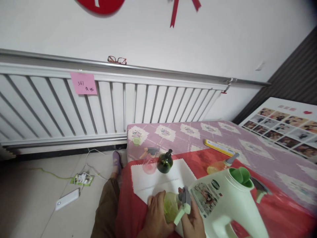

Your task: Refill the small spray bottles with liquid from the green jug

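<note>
Bottle (pixel 170 209) wrapped in the left hand (pixel 155 211), right hand (pixel 195 219) clasping its sprayer (pixel 185 198) — seemingly attached, tightness unclear. Beyond the left hand, a pink bottle (pixel 149 166) has its spray top (pixel 152 151) fitted, beside a dark green bottle (pixel 165 163). Right of the right hand, a jug (pixel 229 198) has a green spout (pixel 241 175) — fill levels can't be told.

A translucent yellow-green spray bottle (pixel 170 207) (its trigger head (pixel 184 198) grey and pale green) tilts between left-hand fingers (pixel 160 199) and right-hand fingers (pixel 194 213).
</note>
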`<state>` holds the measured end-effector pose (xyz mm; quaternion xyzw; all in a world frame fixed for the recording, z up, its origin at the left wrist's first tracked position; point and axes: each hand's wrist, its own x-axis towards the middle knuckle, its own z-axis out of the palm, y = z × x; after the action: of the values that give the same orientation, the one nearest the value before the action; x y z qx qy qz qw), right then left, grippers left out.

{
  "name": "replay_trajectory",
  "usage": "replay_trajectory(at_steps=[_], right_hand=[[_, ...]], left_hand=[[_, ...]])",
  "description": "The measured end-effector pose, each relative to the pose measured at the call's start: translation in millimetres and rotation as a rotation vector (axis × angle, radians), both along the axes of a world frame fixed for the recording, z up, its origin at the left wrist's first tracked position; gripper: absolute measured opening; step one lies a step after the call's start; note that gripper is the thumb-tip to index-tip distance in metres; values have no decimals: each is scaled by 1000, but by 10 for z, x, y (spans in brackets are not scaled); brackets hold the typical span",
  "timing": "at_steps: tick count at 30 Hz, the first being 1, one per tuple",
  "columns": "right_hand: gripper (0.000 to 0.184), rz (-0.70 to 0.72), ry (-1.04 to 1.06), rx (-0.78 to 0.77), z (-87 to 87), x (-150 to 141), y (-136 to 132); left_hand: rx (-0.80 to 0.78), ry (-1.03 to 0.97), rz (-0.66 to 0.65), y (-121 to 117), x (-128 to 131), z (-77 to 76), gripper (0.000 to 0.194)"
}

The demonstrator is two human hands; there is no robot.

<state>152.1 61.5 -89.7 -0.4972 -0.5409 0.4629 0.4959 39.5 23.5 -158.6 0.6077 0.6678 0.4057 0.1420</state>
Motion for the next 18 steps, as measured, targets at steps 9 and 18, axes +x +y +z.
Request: replay_trajectory(at_steps=[9,18], right_hand=[[37,17,-234,92,91,-42,2],[32,12,-477,313,126,9,-10]], left_hand=[[-131,-64,-24,3,-16,107,78],[-97,-100,-45,-6,-37,113,83]])
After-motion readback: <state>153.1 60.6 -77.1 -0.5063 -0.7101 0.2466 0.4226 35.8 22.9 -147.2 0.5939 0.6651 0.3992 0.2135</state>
